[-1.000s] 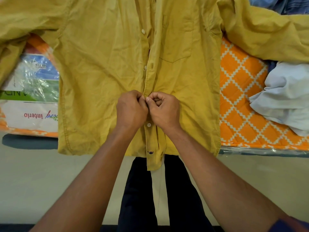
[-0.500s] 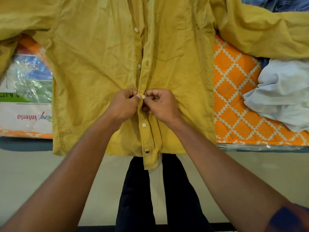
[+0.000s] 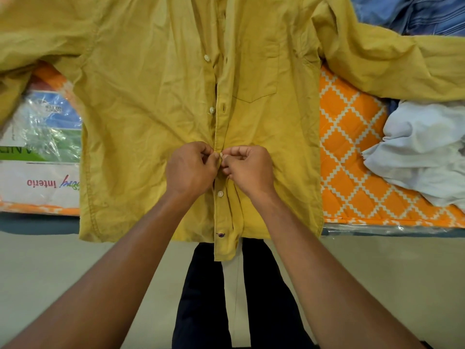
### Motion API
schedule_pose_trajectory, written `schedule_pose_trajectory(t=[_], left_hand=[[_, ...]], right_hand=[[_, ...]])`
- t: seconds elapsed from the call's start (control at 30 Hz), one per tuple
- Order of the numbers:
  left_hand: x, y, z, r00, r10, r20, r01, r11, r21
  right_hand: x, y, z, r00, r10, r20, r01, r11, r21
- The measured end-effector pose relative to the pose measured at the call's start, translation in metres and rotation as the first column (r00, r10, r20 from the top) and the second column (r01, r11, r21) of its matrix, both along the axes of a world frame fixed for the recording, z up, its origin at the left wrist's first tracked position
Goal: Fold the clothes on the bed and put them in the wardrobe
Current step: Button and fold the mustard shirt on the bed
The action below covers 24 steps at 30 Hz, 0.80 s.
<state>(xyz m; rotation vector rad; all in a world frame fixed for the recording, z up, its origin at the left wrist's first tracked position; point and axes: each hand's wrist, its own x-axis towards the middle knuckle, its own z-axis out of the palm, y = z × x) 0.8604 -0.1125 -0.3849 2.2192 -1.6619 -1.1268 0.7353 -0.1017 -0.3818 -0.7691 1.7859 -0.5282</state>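
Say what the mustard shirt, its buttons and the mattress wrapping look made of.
Mustard shirt: woven cloth, probably cotton, matte, finely creased, with stitched seams. Buttons: pale glossy discs, likely plastic; the lowest button is dark. Mattress wrapping: clear plastic film, shiny and crinkled, with glare streaks.

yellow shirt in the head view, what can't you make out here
- Collar of the yellow shirt: cut off by the head view's top edge.
- Its cuffs: sleeves run past the side edges.
- The button at the placket: mostly hidden by the pinching left hand and right hand; fastened or not, cannot tell.
- The blue clothes: cut off by the top edge.
- The wardrobe: not in view.
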Motion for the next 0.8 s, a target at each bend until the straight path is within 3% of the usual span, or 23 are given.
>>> schedule_pose_trajectory(t=[0.17, 0.3, 0.4, 0.5, 0.63, 0.8], left_hand=[[-0.005, -0.007, 0.004, 0.953, -0.214, 0.216, 0.222, 0.975, -0.014], [-0.001, -0.018, 0.008, 0.951, -0.246, 0.185, 0.239, 0.969, 0.062], [0.016, -0.030, 0.012, 0.995, -0.103, 0.000, 0.103, 0.989, 0.108], [0.026, -0.042, 0.016, 0.985, -0.053, -0.166, 0.052, 0.999, -0.008], [0.029, -0.063, 0.017, 0.982, -0.039, -0.186, 0.000, 0.979, -0.205], [0.020, -0.096, 0.005, 0.954, -0.298, -0.014, 0.287, 0.930, -0.231]], right_hand=[[0.000, -0.009, -0.003, 0.920, 0.266, -0.287, -0.296, 0.953, -0.063], [0.001, -0.016, 0.004, 0.739, 0.432, -0.516, -0.523, 0.852, -0.035], [-0.001, -0.030, 0.014, 0.740, 0.415, -0.530, -0.512, 0.858, -0.043], [-0.001, -0.040, 0.024, 0.857, 0.246, -0.453, -0.348, 0.924, -0.158], [0.006, -0.059, 0.026, 0.921, 0.043, -0.387, -0.159, 0.949, -0.272], [0.016, -0.085, 0.018, 0.796, 0.217, -0.566, -0.374, 0.910, -0.177]])
